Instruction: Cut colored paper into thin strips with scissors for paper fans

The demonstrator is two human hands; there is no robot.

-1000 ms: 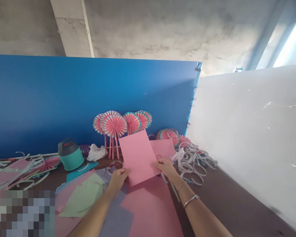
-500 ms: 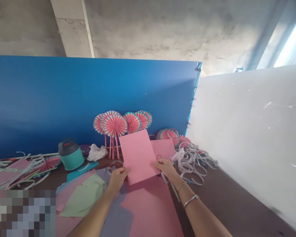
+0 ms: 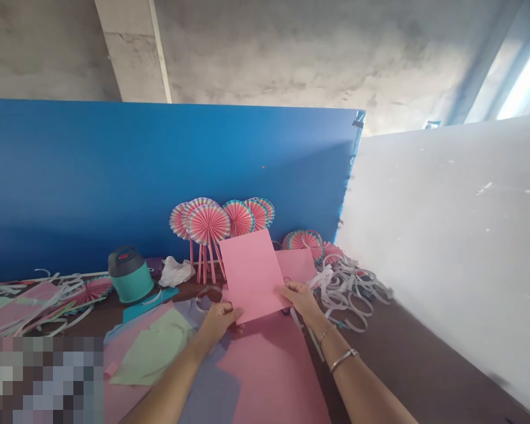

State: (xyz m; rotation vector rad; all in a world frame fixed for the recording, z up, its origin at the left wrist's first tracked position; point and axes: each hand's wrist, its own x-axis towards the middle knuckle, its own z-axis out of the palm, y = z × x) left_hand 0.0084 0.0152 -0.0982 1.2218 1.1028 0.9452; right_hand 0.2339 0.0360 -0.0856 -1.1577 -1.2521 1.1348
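Note:
A pink sheet of paper (image 3: 252, 277) is held up, slightly tilted, between my two hands. At its lower left corner, my left hand (image 3: 221, 323) is closed, pinching the edge. On the right edge, my right hand (image 3: 298, 297) grips the sheet between thumb and fingers; a chain and a bangle are on that wrist. Beneath lies a larger pink sheet (image 3: 278, 371), partly over a greyish-purple sheet (image 3: 212, 394). Another pink piece (image 3: 298, 264) shows behind the held sheet.
Folded pink paper fans (image 3: 209, 225) on sticks stand against the blue panel (image 3: 115, 176). To the left are a teal pot with a dark lid (image 3: 132, 280), crumpled white tissue (image 3: 176, 272) and green paper (image 3: 152, 347). Curled white strips (image 3: 348, 294) pile up at right.
My left hand has shifted a little right and down along the sheet's lower left corner. The sheet has moved slightly right and stands a bit more upright. My right hand keeps its grip.

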